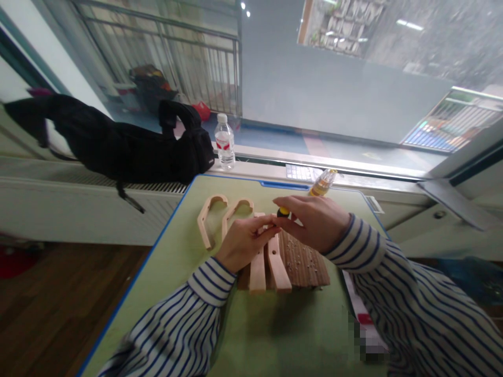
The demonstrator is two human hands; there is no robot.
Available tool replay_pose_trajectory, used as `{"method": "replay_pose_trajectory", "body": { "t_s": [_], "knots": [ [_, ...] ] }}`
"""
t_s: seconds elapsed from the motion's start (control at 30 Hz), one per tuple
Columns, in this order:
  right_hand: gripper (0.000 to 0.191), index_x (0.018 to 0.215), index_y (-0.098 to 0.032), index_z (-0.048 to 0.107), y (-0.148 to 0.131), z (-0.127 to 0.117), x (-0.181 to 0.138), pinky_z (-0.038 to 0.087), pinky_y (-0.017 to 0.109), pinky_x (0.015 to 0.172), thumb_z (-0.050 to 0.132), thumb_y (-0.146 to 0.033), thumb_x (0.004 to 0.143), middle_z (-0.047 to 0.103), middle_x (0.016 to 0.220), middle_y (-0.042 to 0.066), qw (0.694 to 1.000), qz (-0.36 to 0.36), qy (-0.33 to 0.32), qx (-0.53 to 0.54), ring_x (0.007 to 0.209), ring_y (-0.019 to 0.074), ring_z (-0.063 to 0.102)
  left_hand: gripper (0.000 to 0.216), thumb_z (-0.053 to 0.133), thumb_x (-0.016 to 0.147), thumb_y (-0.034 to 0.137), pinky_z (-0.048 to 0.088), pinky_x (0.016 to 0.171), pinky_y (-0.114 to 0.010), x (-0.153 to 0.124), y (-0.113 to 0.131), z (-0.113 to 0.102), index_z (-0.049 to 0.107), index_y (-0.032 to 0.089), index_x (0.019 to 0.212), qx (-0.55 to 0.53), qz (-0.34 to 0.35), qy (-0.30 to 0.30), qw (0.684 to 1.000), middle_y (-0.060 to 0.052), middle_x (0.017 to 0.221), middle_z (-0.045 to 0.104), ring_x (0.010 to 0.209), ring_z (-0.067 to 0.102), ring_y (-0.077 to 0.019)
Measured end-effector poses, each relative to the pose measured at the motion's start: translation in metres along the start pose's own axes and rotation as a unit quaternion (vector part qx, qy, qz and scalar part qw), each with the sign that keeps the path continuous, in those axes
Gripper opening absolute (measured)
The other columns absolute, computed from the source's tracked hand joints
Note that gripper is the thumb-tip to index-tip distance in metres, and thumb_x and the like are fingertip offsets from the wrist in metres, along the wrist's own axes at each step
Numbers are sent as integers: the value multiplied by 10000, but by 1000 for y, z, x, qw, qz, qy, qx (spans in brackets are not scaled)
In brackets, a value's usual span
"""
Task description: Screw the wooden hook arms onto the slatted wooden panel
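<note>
My right hand is closed around a small screwdriver with a yellow and black handle. Its shaft is mostly hidden by my fingers. My left hand meets it in a pinch; what sits between those fingertips is too small to make out. Below my hands, two pale wooden pieces with drilled holes lie side by side on a brown wooden board. Small bits, perhaps screws, are scattered over the board's right side. To the left, two curved wooden hooks rest on the green table.
A plastic bottle stands on the window ledge beside a black bag. At the table's far edge is a clear bottle with yellowish contents. A white and red item lies partly under my right sleeve.
</note>
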State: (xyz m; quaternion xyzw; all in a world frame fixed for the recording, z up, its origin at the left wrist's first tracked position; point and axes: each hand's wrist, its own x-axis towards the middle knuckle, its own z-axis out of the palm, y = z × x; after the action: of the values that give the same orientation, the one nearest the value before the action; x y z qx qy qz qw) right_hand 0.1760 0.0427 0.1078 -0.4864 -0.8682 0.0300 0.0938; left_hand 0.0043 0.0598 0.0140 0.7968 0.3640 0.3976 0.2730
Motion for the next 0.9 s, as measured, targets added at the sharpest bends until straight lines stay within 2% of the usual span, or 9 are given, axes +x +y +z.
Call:
{"method": "replay_pose_trajectory", "body": {
  "t_s": [0.1, 0.33, 0.6, 0.9],
  "knots": [
    [353, 1157, -190, 559, 1, -1, 1, 378, 279, 670, 403, -341, 878, 656, 1072, 77, 1000, -20, -5, 5, 842, 169, 611, 211, 591, 841, 280, 447, 584, -200, 0, -2, 1, 679, 198, 1014, -6, -8, -1, 1000, 18, 699, 663, 596, 558, -89],
    [329, 1072, -185, 608, -1, -2, 2, 365, 285, 626, 385, -342, 888, 683, 958, 67, 999, -14, -17, -24, 767, 165, 614, 281, 552, 868, 318, 482, 679, -240, -1, -7, 3, 648, 197, 1102, -53, -22, -24, 998, -33, 921, 708, 763, 627, -134],
    [324, 1023, -185, 615, -7, 0, 1, 256, 286, 525, 377, -367, 900, 689, 868, 56, 997, 15, -1, -77, 643, 147, 583, 265, 515, 893, 272, 474, 690, -217, -1, -9, 3, 633, 218, 1124, -78, -16, -48, 996, -5, 898, 700, 771, 626, -122],
    [316, 967, -176, 602, -13, 4, 0, 189, 285, 503, 363, -376, 911, 682, 813, 47, 994, 38, 1, -101, 598, 131, 558, 254, 479, 907, 283, 465, 680, -226, -2, -11, 2, 640, 198, 1084, -72, -6, -64, 995, -15, 860, 681, 751, 609, -129]
  ]
}}
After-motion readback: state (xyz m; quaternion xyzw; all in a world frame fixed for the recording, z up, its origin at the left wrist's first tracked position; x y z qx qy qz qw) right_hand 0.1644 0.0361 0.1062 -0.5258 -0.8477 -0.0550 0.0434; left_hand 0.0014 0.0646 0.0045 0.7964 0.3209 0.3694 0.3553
